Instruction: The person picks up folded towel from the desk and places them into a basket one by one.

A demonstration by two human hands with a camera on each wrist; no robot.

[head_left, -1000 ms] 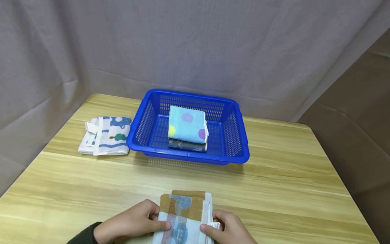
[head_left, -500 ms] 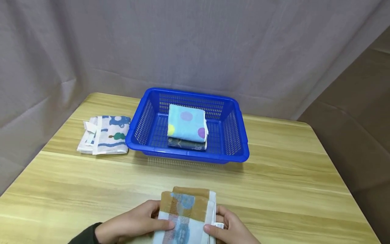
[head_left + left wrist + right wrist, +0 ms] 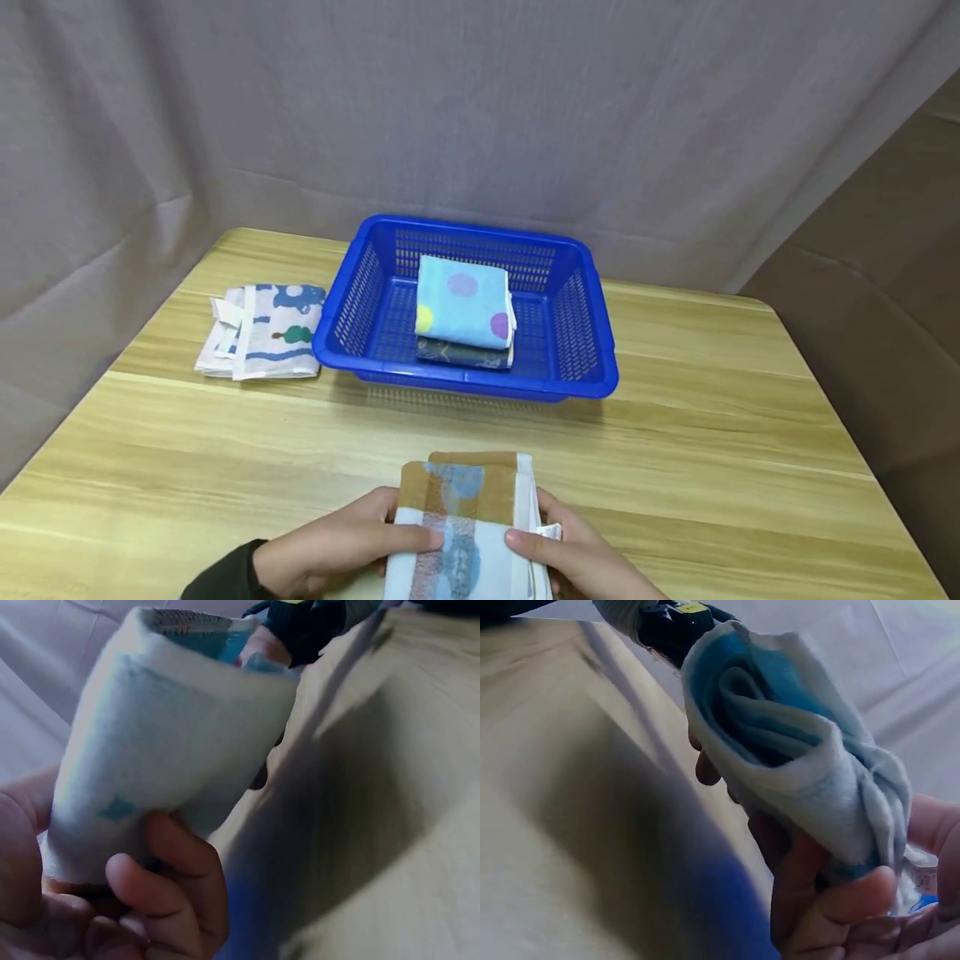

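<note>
A folded towel (image 3: 457, 517), brown at the top and white with blue patterns below, is held between both hands at the bottom of the head view. My left hand (image 3: 352, 537) grips its left edge, thumb on top and fingers curled underneath. On the right edge my right hand (image 3: 573, 550) pinches it the same way, beside a small white label (image 3: 551, 531). The left wrist view shows the towel's white underside (image 3: 172, 742) raised off the table. In the right wrist view the rolled layers of the towel (image 3: 795, 750) show at its near end.
Behind the hands stands a blue plastic basket (image 3: 465, 379) with a light-blue dotted towel (image 3: 461, 302) lying on a dark towel (image 3: 463, 353). Left of the basket lies a folded white and blue towel (image 3: 277, 333) on the wooden table (image 3: 712, 433). A grey curtain (image 3: 480, 108) hangs behind.
Both hands have shifted slightly up and to the right in the head view, carrying the towel with them. The grip looks unchanged, and the basket and other towels stay in place.
</note>
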